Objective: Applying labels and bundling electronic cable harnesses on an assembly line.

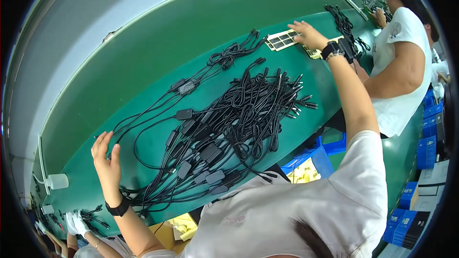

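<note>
My left hand (106, 162) is at the left side of the green table, fingers stretched and thumb apart, beside the ends of several black cables. Those belong to a separate pair of cables with inline boxes (186, 87), laid out behind the main heap. Over the far right part of the table, my right hand (311, 37) has its fingers extended and holds nothing I can see. Just under and beside it lie a pale yellow sheet with dark rectangular labels (283, 40) and a second such sheet (313, 52), partly hidden by the hand.
A large heap of black cables (248, 110) with small boxes covers the middle of the table. A co-worker in white (401, 67) stands at the right, near another cable bundle (342, 21). White-gloved hands (76, 222) work at lower left. A blue bin (322, 160) with yellow scraps stands below the table edge.
</note>
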Available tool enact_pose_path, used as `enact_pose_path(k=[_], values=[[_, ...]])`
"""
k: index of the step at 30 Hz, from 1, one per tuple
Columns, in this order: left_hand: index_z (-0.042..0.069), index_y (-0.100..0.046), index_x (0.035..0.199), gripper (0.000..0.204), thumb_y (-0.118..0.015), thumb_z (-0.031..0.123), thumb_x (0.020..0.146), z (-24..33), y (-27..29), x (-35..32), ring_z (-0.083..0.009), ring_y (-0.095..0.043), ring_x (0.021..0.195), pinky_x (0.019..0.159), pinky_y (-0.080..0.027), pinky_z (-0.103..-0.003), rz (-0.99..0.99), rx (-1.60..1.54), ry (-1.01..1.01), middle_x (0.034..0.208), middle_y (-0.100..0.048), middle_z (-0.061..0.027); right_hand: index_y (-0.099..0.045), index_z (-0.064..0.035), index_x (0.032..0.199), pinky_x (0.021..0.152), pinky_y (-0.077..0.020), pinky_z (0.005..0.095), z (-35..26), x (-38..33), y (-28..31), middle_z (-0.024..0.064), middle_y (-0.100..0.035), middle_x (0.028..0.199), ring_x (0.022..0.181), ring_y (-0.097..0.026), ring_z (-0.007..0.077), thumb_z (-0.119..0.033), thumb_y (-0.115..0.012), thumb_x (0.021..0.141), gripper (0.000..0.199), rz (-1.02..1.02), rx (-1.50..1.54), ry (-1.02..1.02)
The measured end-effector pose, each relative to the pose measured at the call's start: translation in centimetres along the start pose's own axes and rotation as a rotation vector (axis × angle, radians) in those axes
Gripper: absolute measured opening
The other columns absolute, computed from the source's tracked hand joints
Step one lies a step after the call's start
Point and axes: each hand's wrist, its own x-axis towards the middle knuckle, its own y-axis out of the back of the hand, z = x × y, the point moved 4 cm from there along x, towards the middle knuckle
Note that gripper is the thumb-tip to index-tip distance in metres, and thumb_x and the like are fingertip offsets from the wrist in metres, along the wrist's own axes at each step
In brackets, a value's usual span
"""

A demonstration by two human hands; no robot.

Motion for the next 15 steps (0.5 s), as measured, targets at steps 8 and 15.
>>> enact_pose_path(k=[8, 15], values=[[0.003, -0.063, 0.111, 0.027, -0.062, 0.007, 0.084, 1.4, 2.0, -3.3, -0.0233, -0.053, 0.109, 0.093, -0.040, -0.033, 0.050, -0.103, 0.093, 0.116, -0.059, -0.0114, -0.062, -0.0063, 0.114, 0.089, -0.0468, 0.0318, -1.1, 2.5, 0.1, 0.0091, -0.066, 0.108, 0.098, -0.061, 0.0229, 0.003, -0.073, 0.063, 0.053, -0.162, 0.338, 0.022], [0.002, -0.061, 0.115, 0.028, -0.060, 0.008, 0.087, -1.7, 3.5, -9.2, -0.0132, -0.057, 0.095, 0.079, -0.044, -0.025, 0.136, -0.192, 0.375, 0.112, -0.061, -0.0086, -0.068, -0.0016, 0.090, 0.074, -0.0506, 0.0316, -2.4, 5.4, 0.8, 0.0086, -0.069, 0.085, 0.080, -0.065, 0.0200, 0.003, -0.072, 0.056, 0.035, -0.303, 0.259, 0.058]])
